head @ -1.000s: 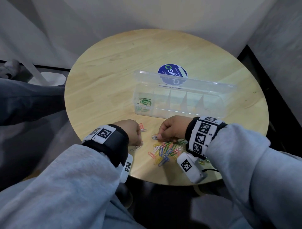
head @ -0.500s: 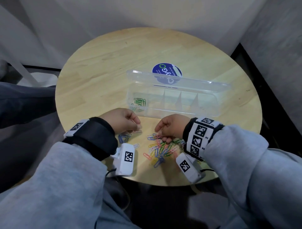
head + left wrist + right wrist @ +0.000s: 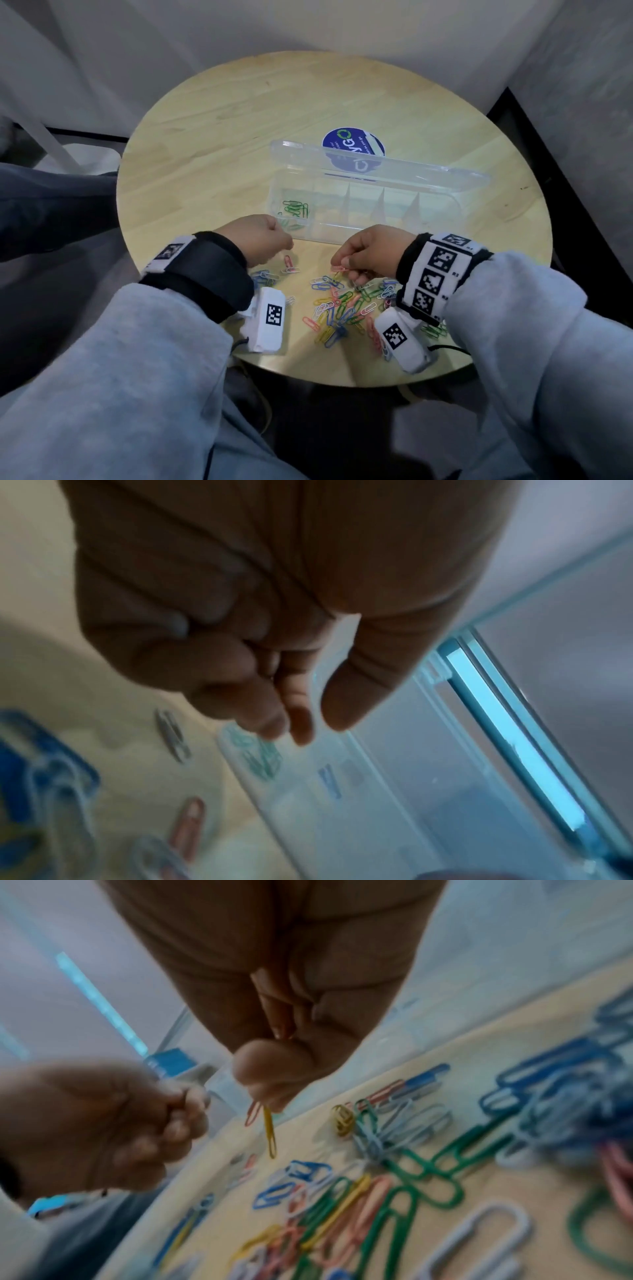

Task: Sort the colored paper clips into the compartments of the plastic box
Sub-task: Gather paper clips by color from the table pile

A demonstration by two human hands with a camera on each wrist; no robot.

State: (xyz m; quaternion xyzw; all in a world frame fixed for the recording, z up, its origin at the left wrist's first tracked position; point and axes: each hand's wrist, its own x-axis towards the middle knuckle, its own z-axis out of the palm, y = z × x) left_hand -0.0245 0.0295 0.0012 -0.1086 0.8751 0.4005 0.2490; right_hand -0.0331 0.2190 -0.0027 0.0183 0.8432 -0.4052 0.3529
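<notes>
The clear plastic box (image 3: 442, 219) stands lid-open across the table, with green clips (image 3: 295, 209) in its leftmost compartment. A mixed pile of coloured paper clips (image 3: 342, 310) lies in front of it. My right hand (image 3: 342, 270) hovers over the pile's far edge; in the right wrist view its thumb and fingers pinch a yellow clip (image 3: 269, 1130) and a red clip (image 3: 252, 1114), both dangling. My left hand (image 3: 286, 240) sits by the box's front left corner. In the left wrist view its fingers (image 3: 274, 723) are loosely curled, the thumb apart, with nothing between them.
The round wooden table (image 3: 239, 120) has its front edge just under my wrists. A lone pink clip (image 3: 289, 264) and a few blue ones (image 3: 263, 277) lie near the left wrist. A blue round sticker (image 3: 356, 140) shows behind the box. Grey walls surround the table.
My left hand has moved away from the clips toward the box's front left corner. My right hand has stayed over the pile and now has clips pinched up off it.
</notes>
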